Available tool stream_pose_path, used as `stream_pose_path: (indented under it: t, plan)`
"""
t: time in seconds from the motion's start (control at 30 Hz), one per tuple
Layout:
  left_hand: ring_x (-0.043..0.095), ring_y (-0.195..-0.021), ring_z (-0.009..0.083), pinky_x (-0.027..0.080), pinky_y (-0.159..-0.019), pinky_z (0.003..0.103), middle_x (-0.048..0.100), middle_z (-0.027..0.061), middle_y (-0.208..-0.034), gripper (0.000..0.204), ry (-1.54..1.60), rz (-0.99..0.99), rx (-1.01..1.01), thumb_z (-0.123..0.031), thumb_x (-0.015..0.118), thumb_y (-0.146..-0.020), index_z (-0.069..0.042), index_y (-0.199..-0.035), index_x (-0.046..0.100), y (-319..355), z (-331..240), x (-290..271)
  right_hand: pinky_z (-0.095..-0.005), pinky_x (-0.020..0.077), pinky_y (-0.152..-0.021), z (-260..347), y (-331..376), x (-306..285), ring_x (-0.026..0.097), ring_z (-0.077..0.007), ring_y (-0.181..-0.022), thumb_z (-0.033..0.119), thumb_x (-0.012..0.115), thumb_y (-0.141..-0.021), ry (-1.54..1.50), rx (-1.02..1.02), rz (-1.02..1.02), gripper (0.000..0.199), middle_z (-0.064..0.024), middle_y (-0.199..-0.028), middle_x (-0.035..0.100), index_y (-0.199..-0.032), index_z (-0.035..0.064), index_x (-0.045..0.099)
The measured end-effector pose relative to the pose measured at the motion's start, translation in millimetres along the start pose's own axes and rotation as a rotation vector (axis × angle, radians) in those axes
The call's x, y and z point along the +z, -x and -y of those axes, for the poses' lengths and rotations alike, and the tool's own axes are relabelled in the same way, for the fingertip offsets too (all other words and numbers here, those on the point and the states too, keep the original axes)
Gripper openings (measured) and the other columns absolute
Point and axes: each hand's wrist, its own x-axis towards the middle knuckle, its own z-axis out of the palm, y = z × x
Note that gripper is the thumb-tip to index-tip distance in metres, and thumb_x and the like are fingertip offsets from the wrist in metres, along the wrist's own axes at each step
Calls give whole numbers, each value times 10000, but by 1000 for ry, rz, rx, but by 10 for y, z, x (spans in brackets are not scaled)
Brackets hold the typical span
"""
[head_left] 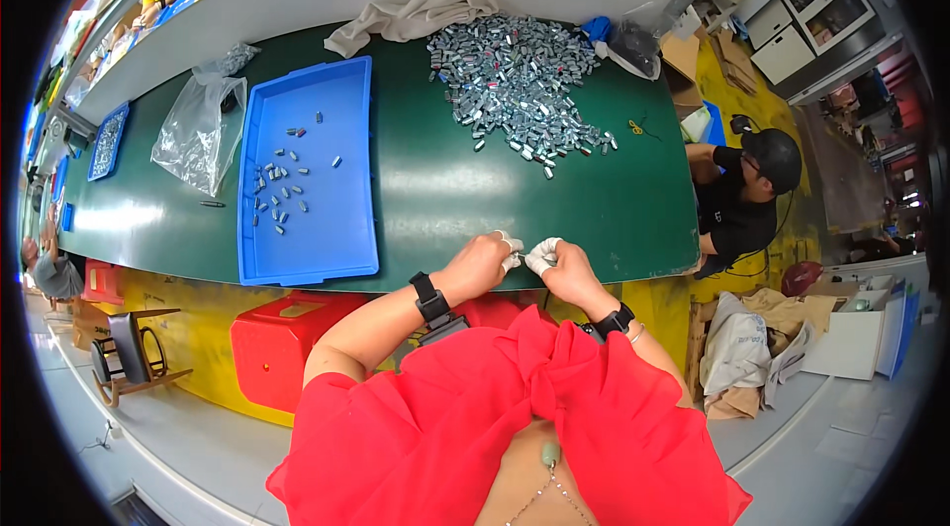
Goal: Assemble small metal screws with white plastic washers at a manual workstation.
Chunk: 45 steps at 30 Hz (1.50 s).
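My left hand (483, 262) and my right hand (568, 269) meet over the near edge of the green table, with white covers on some fingertips. Both are closed in a pinch, their fingertips almost touching. Whatever they pinch is too small and too hidden to name. Farther back lies a big heap of small silver metal cylinders (515, 71), a few of them loose at its near side. To the left of my hands stands a shallow blue tray (341, 219) with several of the same cylinders (281, 191) scattered inside, mostly in its left half.
The green table (435, 199) also bears a clear plastic bag (198, 130), a beige cloth (411, 16), a yellow tie (635, 128) and a small blue basket (108, 142). A red stool (267, 358) stands below. A person in black (742, 190) is close to the table's right end.
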Motion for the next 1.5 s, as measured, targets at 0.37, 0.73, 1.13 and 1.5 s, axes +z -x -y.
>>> stream_pose_path:
  t: [0.37, 0.73, 1.13, 1.5]
  plan:
    - [557, -696, 358, 460, -617, 423, 566, 147, -796, 144, -144, -53, 5, -89, 607, -750, -31, -883, 603, -398, -232, 289, -326, 441, -574, -450, -183, -384, 583, -219, -597, 246, 604, -809, -138, 116, 161, 260, -149, -648, 604, -786, -12, 623]
    - [542, -630, 373, 439, -572, 435, 550, 182, -697, 119, -406, 117, -157, -123, 595, -757, -29, -828, 612, -661, -466, 402, -403, 459, -600, -573, -328, -849, 599, -349, -676, 252, 644, -766, -186, -163, 118, 224, -169, -716, 625, -756, 28, 645]
    - [561, -603, 357, 445, -558, 438, 567, 176, -680, 150, -412, -21, -23, -84, 588, -744, -21, -877, 614, -305, -337, 74, -387, 444, -603, -278, -336, -260, 603, -293, -681, 294, 558, -822, -97, -16, 335, 295, -189, -708, 614, -754, 18, 639]
    - [576, -589, 341, 460, -530, 413, 585, 171, -697, 208, -362, -91, 160, -51, 589, -743, 6, -941, 613, 0, -72, -321, -342, 430, -573, 177, -271, 132, 579, -187, -656, 316, 560, -832, -215, 207, 307, 336, -113, -654, 606, -718, 8, 631]
